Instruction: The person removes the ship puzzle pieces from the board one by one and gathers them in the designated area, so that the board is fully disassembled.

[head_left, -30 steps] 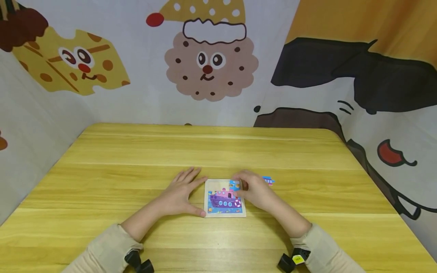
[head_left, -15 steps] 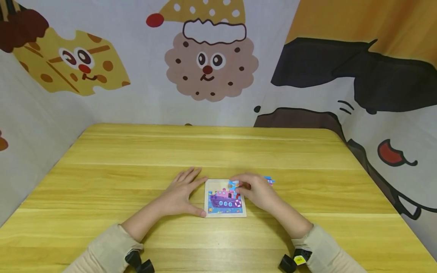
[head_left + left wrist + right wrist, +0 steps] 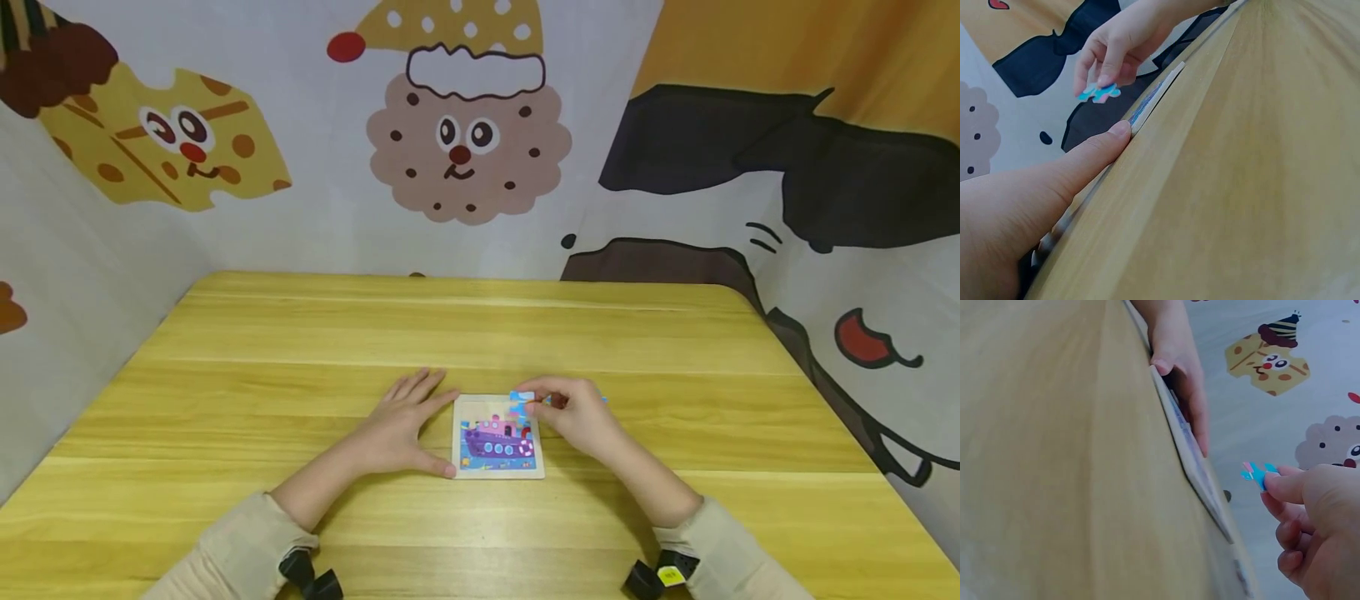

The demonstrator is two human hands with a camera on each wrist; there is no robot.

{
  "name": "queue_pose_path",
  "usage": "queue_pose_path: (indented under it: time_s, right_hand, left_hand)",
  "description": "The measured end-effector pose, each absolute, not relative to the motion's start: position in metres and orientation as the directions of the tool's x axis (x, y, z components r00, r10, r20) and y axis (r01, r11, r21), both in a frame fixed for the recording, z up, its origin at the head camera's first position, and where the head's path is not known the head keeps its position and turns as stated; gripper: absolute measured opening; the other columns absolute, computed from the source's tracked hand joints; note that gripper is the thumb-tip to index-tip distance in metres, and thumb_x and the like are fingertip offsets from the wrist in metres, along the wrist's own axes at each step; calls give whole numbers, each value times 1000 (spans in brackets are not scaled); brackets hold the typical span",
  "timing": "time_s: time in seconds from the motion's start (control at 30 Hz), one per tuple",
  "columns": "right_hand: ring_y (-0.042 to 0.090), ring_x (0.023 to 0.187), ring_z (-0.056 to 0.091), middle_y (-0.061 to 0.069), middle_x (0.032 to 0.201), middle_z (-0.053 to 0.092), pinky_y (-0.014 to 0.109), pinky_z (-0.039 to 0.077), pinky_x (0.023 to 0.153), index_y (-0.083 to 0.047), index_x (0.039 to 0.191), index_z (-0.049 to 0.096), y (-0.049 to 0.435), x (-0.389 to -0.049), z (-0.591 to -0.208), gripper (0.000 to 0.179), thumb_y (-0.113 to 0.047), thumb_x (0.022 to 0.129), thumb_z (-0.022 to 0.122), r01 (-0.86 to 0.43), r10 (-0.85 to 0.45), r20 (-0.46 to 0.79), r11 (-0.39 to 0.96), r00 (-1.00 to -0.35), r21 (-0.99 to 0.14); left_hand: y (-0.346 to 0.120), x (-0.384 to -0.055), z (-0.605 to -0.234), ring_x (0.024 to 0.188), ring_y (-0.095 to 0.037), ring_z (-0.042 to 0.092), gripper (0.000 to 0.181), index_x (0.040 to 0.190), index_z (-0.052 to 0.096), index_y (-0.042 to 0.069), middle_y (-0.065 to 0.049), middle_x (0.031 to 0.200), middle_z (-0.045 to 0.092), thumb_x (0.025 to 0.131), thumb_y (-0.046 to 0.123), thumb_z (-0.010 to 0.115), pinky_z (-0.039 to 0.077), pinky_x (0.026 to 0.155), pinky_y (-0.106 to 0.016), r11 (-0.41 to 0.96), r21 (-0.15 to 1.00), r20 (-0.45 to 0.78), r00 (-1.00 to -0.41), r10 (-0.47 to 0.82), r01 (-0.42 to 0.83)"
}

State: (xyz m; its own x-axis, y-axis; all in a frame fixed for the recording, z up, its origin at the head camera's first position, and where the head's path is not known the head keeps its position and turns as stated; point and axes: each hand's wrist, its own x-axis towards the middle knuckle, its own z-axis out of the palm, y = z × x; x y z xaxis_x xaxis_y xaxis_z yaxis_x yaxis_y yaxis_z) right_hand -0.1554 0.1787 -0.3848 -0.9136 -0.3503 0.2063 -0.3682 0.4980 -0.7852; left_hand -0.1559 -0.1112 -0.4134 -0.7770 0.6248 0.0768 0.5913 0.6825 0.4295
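Observation:
A shallow white-edged puzzle board lies on the table, with a purple and pink ship picture in its lower part. Bare pale wood shows along the board's upper left. My left hand is spread flat beside the board, its thumb and index fingertip at the left corners. Between thumb and fingers, my right hand pinches a blue jigsaw piece with a touch of pink. Both wrist views show this jigsaw piece raised above the board. Behind the right hand, only a blue bit of another piece shows.
The wooden table stretches around the board on all sides. A cartoon-printed curtain hangs behind its far edge. Each wrist carries a black camera mount close over the table.
The right hand has lifted the blue jigsaw piece off the board's upper right corner and drawn slightly right, covering most of the other piece. The left hand stays at the board's left edge.

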Motion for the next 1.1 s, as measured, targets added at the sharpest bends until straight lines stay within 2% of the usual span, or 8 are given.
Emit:
queue_pose_path:
  time_s: [0.23,0.53,0.8,0.9,1.1]
  right_hand:
    - [11,53,35,5,86,66,21,28,47,-7,105,74,191,-151,-372,21,-4,84,72,-330,-323,199,428,-925,-841]
    - [12,54,36,2,74,63,22,29,46,-5,104,73,223,-151,-371,21,-2,83,73,-340,-279,233,440,-932,-831]
    - [11,50,33,0,65,51,23,27,42,-5,104,74,250,-150,-368,20,-5,84,73,-329,-236,239,503,-942,-799]
    - [11,49,32,0,64,51,24,27,42,-3,104,73,259,-151,-366,20,-4,84,72,-330,-234,241,514,-942,-792]
    - [11,50,33,3,77,63,25,28,42,-2,104,73,275,-157,-365,19,-5,85,72,-319,-242,220,536,-945,-782]
  left_hand:
    - [-110,-156,-414,144,-33,3,111,151,33,15,-13,158,12,66,80,61,1,113,-53,682,427,77,-775,627,594]
    - [-111,-157,-415,144,-34,4,111,150,34,14,-13,158,13,65,80,62,1,112,-54,676,432,91,-774,626,597]
    - [-110,-156,-413,144,-34,5,112,150,35,15,-14,158,13,64,80,63,1,113,-53,685,427,85,-780,619,590]
    - [-110,-156,-413,144,-34,5,112,150,35,15,-14,158,14,64,80,63,1,113,-53,689,423,83,-783,617,588]
    - [-110,-157,-413,144,-34,5,112,150,34,15,-14,158,13,64,80,63,2,113,-53,691,418,83,-782,618,590]
